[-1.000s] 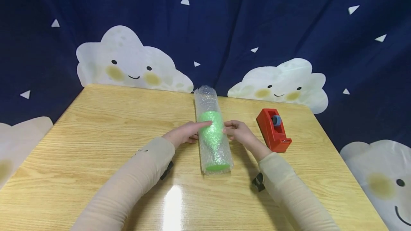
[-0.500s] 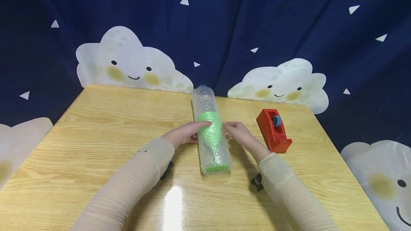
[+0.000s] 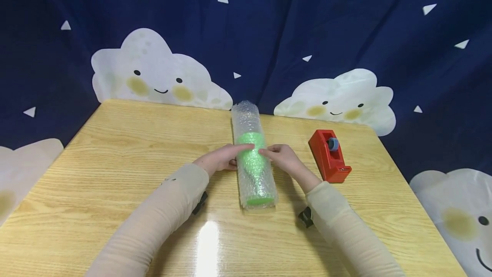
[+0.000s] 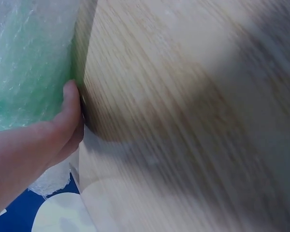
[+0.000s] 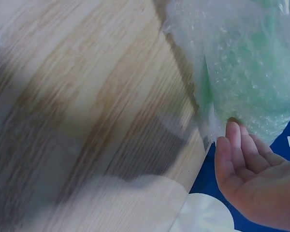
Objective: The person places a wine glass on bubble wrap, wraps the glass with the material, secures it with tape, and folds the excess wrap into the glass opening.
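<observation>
A green goblet shape [image 3: 251, 166], wide at its far part and narrowing to a round foot, lies lengthwise in a roll of clear bubble wrap [image 3: 247, 116]. My left hand [image 3: 221, 159] holds the roll from the left, thumb stretched over the top and fingers against its side. From the right my right hand [image 3: 286, 159] pinches it, thumb on top. In the left wrist view, the fingers of that hand [image 4: 38, 145] sit low between wrap [image 4: 34, 53] and table. The right wrist view has curled fingers [image 5: 239, 150] at the wrap's edge [image 5: 210, 111].
A red tape dispenser [image 3: 328, 157] with a small blue roll [image 3: 332, 144] stands on the wooden table [image 3: 146, 157], right of the right hand. Black devices [image 3: 306, 217] show under the wrists. A dark blue curtain with cloud pictures [image 3: 153, 72] hangs behind the table.
My right thumb has come over onto the top of the wrap, and the hand has shifted slightly left. The roll swung a little left at its far end and partly back. The left hand stays put.
</observation>
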Tool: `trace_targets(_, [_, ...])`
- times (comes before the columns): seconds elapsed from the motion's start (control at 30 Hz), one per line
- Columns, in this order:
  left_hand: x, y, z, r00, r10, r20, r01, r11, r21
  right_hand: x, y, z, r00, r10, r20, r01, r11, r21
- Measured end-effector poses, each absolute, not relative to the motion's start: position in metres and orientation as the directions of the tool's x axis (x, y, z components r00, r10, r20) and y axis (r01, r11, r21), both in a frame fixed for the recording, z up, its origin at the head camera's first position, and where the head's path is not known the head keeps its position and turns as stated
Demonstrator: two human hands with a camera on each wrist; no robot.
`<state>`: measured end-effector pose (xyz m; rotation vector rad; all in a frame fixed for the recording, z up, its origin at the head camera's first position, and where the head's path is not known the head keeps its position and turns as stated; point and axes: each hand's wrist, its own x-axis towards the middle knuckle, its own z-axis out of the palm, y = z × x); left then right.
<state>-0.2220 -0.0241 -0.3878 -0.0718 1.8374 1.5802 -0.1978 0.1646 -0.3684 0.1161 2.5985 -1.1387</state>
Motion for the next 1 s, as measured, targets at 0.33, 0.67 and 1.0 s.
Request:
trace_targets(0.33, [-0.221,-0.025,-0.388,-0.755,0.389,-0.527,-0.495,0.189,0.848,-0.199,0.172,-0.367,-0.930,-0.104,-0.353,0.198,0.667,-0.718])
trace_targets(0.67, [-0.219,-0.021,-0.387,-0.754,0.378,-0.538,-0.495,0.212,0.843,-0.201,0.177,-0.368,-0.928,-0.077,-0.365,0.241,0.623,-0.744])
trace_targets(1.0, [-0.219,-0.018,-0.385,-0.765,0.353,-0.539,-0.481,0.244,0.842,-0.199,0.178,-0.366,-0.932,-0.058,-0.357,0.244,0.629,-0.738])
